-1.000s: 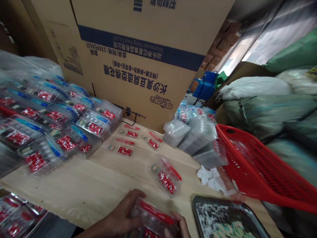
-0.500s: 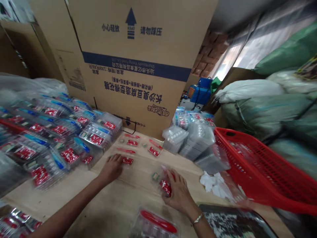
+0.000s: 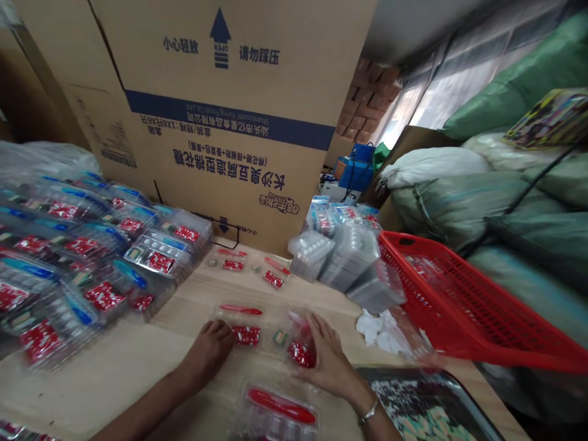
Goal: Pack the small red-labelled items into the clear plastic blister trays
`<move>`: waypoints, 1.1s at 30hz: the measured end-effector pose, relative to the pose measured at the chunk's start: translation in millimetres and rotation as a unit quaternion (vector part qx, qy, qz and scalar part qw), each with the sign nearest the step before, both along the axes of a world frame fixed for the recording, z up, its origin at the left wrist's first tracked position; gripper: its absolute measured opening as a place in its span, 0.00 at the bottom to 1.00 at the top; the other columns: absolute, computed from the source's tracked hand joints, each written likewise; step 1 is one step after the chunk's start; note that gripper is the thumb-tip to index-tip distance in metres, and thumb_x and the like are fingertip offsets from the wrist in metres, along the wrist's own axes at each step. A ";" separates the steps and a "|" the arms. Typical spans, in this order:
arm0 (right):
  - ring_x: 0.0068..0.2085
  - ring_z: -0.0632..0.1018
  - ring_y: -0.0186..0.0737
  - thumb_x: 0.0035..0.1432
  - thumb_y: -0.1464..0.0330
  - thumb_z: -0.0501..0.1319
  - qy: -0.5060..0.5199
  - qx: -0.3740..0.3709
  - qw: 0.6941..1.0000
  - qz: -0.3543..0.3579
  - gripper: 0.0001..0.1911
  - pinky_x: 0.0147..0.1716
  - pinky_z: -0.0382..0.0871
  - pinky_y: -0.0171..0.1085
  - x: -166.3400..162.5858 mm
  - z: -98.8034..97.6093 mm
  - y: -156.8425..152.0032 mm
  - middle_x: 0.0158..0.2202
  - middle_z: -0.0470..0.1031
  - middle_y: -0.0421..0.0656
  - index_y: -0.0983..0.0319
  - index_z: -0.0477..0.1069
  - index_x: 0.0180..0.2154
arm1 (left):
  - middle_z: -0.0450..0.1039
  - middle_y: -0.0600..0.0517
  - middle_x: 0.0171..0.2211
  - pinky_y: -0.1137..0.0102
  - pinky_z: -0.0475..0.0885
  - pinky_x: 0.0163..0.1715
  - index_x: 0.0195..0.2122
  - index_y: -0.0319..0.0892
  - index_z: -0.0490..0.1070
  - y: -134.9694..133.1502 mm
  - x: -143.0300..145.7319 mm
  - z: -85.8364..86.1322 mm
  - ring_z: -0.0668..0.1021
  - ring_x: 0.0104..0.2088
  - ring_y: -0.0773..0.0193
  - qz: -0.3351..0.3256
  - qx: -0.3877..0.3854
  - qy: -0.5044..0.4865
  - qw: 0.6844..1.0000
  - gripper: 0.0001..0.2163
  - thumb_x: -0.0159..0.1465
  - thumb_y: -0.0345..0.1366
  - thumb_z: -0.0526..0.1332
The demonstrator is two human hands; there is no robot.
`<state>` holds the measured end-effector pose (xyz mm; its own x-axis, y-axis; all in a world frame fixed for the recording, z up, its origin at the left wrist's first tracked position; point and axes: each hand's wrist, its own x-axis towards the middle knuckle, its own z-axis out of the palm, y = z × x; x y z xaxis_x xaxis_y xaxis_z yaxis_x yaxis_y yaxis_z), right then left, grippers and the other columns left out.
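My left hand point(image 3: 209, 352) lies on the wooden table point(image 3: 138, 361), fingers curled on the left edge of a clear plastic pack point(image 3: 241, 324) with a red tool and a red label. My right hand point(image 3: 327, 361) rests fingers-down on a second clear pack point(image 3: 294, 343) with a red label, right beside the first. A third clear pack with a red tool point(image 3: 278, 413) lies loose near the table's front edge between my forearms.
Filled clear packs with blue tools point(image 3: 82, 257) pile up at left. A big cardboard box point(image 3: 220, 122) stands behind. Two loose packs point(image 3: 250, 266), stacked empty clear trays point(image 3: 344, 257), a red basket point(image 3: 459, 306), crumpled white tissue point(image 3: 381, 324) and a metal tray point(image 3: 422, 404) lie around. Sacks point(image 3: 482, 184) fill the right.
Both hands left the pack at the front edge and reached forward. The left hand dragged one pack toward me; the right hand stayed on its pack, and the two packs now lie side by side.
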<state>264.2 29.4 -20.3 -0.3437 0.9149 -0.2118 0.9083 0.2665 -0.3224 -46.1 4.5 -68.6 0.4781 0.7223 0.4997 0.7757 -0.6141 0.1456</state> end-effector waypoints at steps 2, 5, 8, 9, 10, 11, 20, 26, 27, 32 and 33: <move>0.67 0.44 0.42 0.52 0.47 0.57 0.058 0.075 0.995 -0.022 0.52 0.65 0.38 0.43 3.5 -6.4 2.6 0.67 0.39 0.46 0.68 0.42 0.68 | 0.65 0.47 0.30 0.64 0.51 0.36 0.29 0.36 0.66 -1.0 -8.1 2.5 0.60 0.34 0.59 0.004 0.008 -0.005 1.000 0.11 0.67 0.27 0.49; 0.61 0.57 0.35 0.61 0.53 0.53 0.165 0.213 0.963 -0.002 0.33 0.61 0.50 0.36 6.4 -12.0 -1.5 0.60 0.57 0.44 0.65 0.59 0.61 | 0.65 0.47 0.29 0.64 0.52 0.36 0.30 0.36 0.66 -9.5 -14.7 19.9 0.60 0.34 0.60 0.024 0.017 -0.004 1.000 0.10 0.67 0.28 0.50; 0.57 0.63 0.34 0.63 0.58 0.53 0.211 0.268 0.940 0.015 0.22 0.58 0.56 0.36 7.6 -11.8 -7.3 0.55 0.63 0.43 0.61 0.66 0.54 | 0.66 0.48 0.31 0.65 0.53 0.37 0.36 0.37 0.68 -27.8 -3.5 50.5 0.60 0.35 0.60 0.023 0.031 0.001 0.999 0.06 0.64 0.24 0.53; 0.56 0.63 0.36 0.62 0.58 0.53 0.223 0.264 0.939 0.005 0.22 0.57 0.57 0.38 8.2 -11.7 -7.2 0.54 0.64 0.45 0.62 0.68 0.52 | 0.66 0.49 0.31 0.66 0.53 0.37 0.35 0.37 0.67 -35.9 4.3 60.9 0.60 0.35 0.60 0.011 0.035 0.001 0.999 0.06 0.64 0.23 0.53; 0.56 0.64 0.38 0.61 0.57 0.54 0.238 0.252 0.938 -0.011 0.22 0.57 0.58 0.41 9.1 -12.2 -5.6 0.54 0.64 0.46 0.64 0.69 0.51 | 0.65 0.49 0.31 0.66 0.53 0.37 0.35 0.37 0.67 -44.7 13.4 70.2 0.60 0.35 0.60 -0.009 0.035 0.000 0.999 0.05 0.64 0.23 0.53; 0.56 0.64 0.41 0.59 0.56 0.54 0.254 0.237 0.937 -0.029 0.24 0.57 0.58 0.43 10.2 -13.3 -2.6 0.54 0.65 0.48 0.65 0.70 0.50 | 0.65 0.49 0.29 0.66 0.53 0.37 0.34 0.36 0.65 -53.7 23.4 77.9 0.60 0.34 0.61 -0.037 0.036 -0.008 0.999 0.05 0.65 0.24 0.52; 0.56 0.68 0.44 0.54 0.40 0.41 0.384 0.094 0.906 -0.149 0.45 0.59 0.56 0.44 25.4 2.2 37.5 0.54 0.67 0.54 0.72 0.67 0.50 | 0.65 0.49 0.31 0.62 0.54 0.42 0.32 0.36 0.63 -27.5 102.2 71.8 0.61 0.35 0.60 -0.167 0.031 0.051 0.984 0.05 0.59 0.28 0.61; 0.52 0.70 0.48 0.51 0.47 0.48 0.358 0.077 0.923 -0.121 0.40 0.55 0.59 0.43 19.1 9.0 29.0 0.50 0.69 0.54 0.74 0.69 0.48 | 0.68 0.50 0.33 0.63 0.55 0.41 0.31 0.36 0.67 34.3 128.4 58.9 0.65 0.39 0.59 -0.215 0.021 0.110 0.970 0.03 0.61 0.30 0.60; 0.51 0.70 0.48 0.50 0.49 0.49 0.343 0.065 0.931 -0.104 0.38 0.54 0.60 0.43 17.2 4.6 26.5 0.49 0.69 0.54 0.75 0.69 0.49 | 0.68 0.50 0.37 0.63 0.55 0.44 0.33 0.37 0.67 30.1 125.4 60.7 0.65 0.41 0.59 -0.207 0.029 0.097 0.973 0.02 0.61 0.29 0.60; 0.40 0.71 0.42 0.51 0.58 0.58 0.284 -0.007 0.955 -0.082 0.37 0.40 0.63 0.38 17.1 -7.0 29.3 0.41 0.72 0.49 0.73 0.61 0.58 | 0.49 0.51 0.63 0.64 0.54 0.58 0.64 0.50 0.49 -35.3 74.4 41.2 0.55 0.62 0.58 -0.023 0.001 -0.130 0.991 0.35 0.56 0.34 0.62; 0.37 0.70 0.39 0.50 0.58 0.60 0.275 -0.027 0.958 -0.070 0.35 0.35 0.61 0.35 18.5 -5.6 33.5 0.39 0.72 0.47 0.73 0.64 0.56 | 0.51 0.52 0.63 0.62 0.58 0.57 0.65 0.56 0.46 -49.2 61.2 28.6 0.59 0.61 0.56 0.025 -0.057 -0.180 0.982 0.40 0.53 0.37 0.65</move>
